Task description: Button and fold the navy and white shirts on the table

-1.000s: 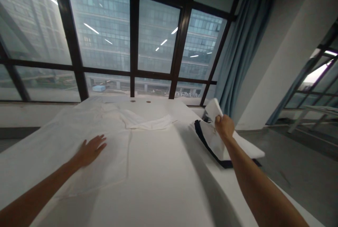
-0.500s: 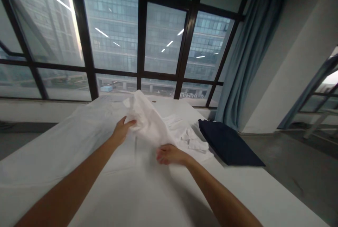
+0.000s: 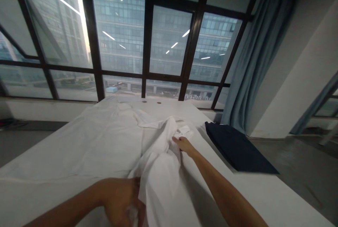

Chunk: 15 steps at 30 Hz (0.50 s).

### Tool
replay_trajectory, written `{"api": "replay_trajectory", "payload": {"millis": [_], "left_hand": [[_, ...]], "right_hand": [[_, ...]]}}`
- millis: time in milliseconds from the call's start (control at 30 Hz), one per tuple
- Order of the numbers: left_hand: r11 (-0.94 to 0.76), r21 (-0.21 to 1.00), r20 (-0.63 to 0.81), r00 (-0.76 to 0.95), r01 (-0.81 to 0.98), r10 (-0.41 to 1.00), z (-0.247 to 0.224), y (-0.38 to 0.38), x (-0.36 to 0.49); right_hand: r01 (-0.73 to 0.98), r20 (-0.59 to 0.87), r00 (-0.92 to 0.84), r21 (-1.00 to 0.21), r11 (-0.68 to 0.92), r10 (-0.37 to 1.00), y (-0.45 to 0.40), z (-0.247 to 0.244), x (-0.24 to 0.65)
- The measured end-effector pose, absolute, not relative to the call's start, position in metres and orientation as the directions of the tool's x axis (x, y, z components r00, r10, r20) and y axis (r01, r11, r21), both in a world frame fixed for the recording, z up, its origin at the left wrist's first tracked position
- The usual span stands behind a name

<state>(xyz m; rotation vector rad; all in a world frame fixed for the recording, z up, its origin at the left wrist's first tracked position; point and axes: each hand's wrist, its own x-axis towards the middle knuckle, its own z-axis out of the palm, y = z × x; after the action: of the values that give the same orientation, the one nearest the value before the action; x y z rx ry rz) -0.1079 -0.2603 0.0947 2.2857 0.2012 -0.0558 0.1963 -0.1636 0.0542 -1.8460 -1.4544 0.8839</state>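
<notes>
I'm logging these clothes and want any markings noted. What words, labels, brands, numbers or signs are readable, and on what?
None can be read.
No lettering shows on the bunched white garment, the white shirt or the folded navy garment.
The white shapes beyond the window are too small and blurred to identify.

Blue curtain (image 3: pixel 260 57) beside dark-framed windows (image 3: pixel 121 40)

Dim daylight through windows (image 3: pixel 120 33)
</notes>
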Motion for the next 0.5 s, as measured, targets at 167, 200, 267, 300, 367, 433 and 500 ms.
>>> {"api": "replay_trajectory", "payload": {"millis": [167, 200, 267, 300, 367, 433, 500], "left_hand": [[-0.478, 0.784, -0.088, 0.834, 0.395, 0.545, 0.092, -0.21, -0.09], [-0.503, 0.734, -0.028, 0.76, 0.457, 0.649, 0.09, -0.199, -0.082], [-0.544, 0.62, 0.07, 0.65, 0.565, 0.757, 0.087, -0.183, -0.063], [-0.553, 0.57, 0.1, 0.616, 0.608, 0.781, 0.086, -0.178, -0.051], [-0.554, 0.479, 0.149, 0.559, 0.681, 0.816, 0.085, -0.171, -0.024], [-0.556, 0.392, 0.17, 0.537, 0.733, 0.827, 0.082, -0.168, 0.007], [-0.567, 0.334, 0.126, 0.56, 0.753, 0.819, 0.077, -0.167, 0.04]], "right_hand": [[0.93, -0.079, 0.174, -0.316, -0.19, 0.982, -0.179, 0.066, 0.209], [0.948, -0.164, 0.141, -0.263, -0.181, 0.976, -0.186, 0.068, 0.212], [0.957, -0.401, 0.101, -0.21, -0.199, 0.91, -0.201, 0.069, 0.217], [0.955, -0.519, 0.093, -0.195, -0.224, 0.85, -0.209, 0.07, 0.221], [0.952, -0.685, 0.077, -0.165, -0.257, 0.724, -0.226, 0.072, 0.232], [0.957, -0.769, 0.063, -0.134, -0.257, 0.636, -0.243, 0.077, 0.243], [0.963, -0.802, 0.122, -0.048, -0.267, 0.585, -0.26, 0.086, 0.254]]}}
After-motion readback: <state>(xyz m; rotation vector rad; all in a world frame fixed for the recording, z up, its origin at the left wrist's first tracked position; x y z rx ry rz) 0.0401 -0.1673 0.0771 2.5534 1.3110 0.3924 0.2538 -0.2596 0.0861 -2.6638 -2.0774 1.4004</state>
